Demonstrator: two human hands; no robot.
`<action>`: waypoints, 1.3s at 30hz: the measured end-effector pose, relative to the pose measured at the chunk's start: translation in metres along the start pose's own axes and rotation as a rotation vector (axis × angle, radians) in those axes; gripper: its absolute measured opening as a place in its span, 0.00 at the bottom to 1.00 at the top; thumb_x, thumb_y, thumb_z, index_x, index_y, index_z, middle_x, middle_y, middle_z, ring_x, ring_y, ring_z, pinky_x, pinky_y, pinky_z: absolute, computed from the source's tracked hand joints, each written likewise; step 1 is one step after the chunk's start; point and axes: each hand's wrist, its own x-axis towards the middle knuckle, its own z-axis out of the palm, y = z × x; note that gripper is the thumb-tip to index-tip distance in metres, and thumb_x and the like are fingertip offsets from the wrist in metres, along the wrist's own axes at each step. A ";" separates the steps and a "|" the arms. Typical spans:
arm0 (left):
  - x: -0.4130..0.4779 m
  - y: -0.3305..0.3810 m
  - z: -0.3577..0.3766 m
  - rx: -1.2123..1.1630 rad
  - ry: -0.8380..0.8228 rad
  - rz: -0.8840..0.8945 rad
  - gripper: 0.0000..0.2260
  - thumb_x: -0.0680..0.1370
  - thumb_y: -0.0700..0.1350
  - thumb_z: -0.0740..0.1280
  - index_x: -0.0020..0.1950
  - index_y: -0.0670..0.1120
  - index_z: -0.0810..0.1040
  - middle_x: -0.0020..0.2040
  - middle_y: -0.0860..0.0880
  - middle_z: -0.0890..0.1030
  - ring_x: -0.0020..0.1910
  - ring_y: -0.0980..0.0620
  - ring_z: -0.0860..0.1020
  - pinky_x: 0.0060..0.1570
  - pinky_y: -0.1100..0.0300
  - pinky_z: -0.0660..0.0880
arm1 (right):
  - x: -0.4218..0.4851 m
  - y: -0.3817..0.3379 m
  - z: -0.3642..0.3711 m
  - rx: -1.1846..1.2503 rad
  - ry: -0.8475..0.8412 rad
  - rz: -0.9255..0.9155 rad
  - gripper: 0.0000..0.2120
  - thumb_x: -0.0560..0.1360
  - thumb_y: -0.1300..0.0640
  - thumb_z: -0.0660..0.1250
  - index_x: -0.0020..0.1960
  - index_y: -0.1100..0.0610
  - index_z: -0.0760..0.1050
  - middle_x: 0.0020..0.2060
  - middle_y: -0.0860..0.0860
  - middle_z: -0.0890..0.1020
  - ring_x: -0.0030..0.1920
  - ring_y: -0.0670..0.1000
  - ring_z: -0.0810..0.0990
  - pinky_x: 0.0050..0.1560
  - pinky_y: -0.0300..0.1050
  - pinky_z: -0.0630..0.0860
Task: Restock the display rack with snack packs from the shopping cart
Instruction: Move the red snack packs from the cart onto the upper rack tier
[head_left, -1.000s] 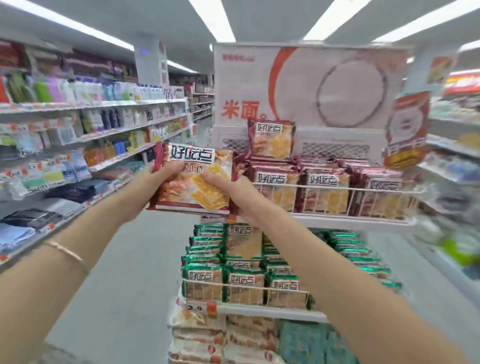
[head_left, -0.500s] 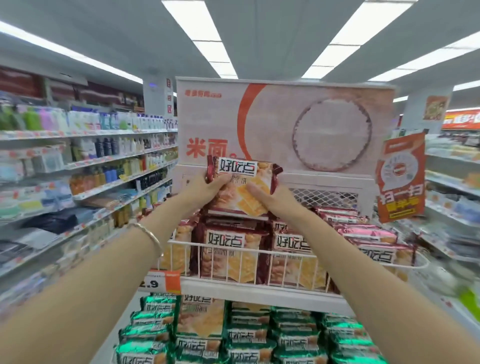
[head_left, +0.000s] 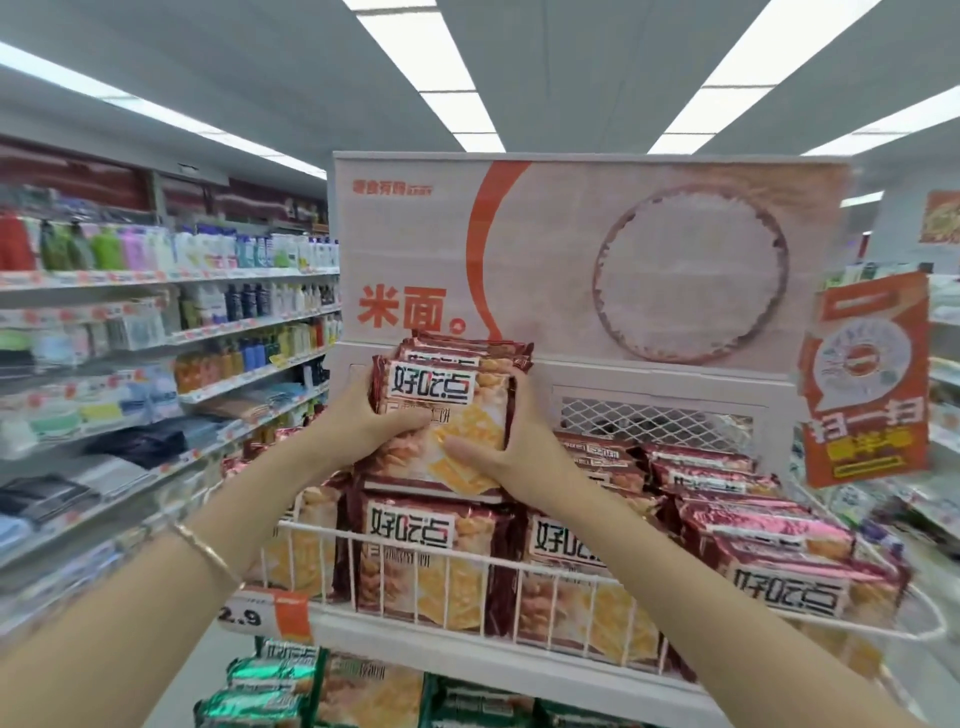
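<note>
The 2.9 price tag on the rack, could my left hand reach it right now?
Probably not yet: the left hand and right hand both hold the red snack pack. The price tag itself sits uncovered, with nothing in front.

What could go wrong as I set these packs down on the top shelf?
1. The left hand and right hand grip a stack of packs at once; the rear pack sticks up above the front one and could slip loose.
2. The shelf packs below already stand taller than the wire rail, so packs laid on top might slide forward over it and fall.
</note>
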 end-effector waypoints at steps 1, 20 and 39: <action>0.001 -0.003 -0.002 0.035 -0.001 0.007 0.33 0.63 0.62 0.78 0.64 0.59 0.70 0.56 0.54 0.82 0.54 0.54 0.82 0.55 0.55 0.78 | 0.000 0.002 0.003 0.005 0.006 0.004 0.50 0.63 0.32 0.75 0.74 0.36 0.49 0.75 0.46 0.64 0.71 0.51 0.70 0.68 0.54 0.73; -0.131 -0.050 -0.111 0.471 0.457 0.043 0.06 0.80 0.47 0.68 0.55 0.47 0.79 0.51 0.49 0.81 0.49 0.50 0.78 0.51 0.50 0.78 | -0.061 -0.081 0.097 -0.501 0.312 -0.361 0.21 0.77 0.51 0.66 0.68 0.57 0.71 0.71 0.57 0.70 0.73 0.57 0.64 0.74 0.54 0.55; -0.496 -0.329 -0.280 0.591 0.264 -0.891 0.07 0.77 0.45 0.67 0.53 0.48 0.81 0.52 0.50 0.80 0.51 0.49 0.79 0.54 0.52 0.78 | -0.252 -0.120 0.534 -0.396 -0.859 -0.264 0.22 0.77 0.57 0.65 0.71 0.56 0.70 0.72 0.56 0.67 0.71 0.59 0.67 0.73 0.54 0.59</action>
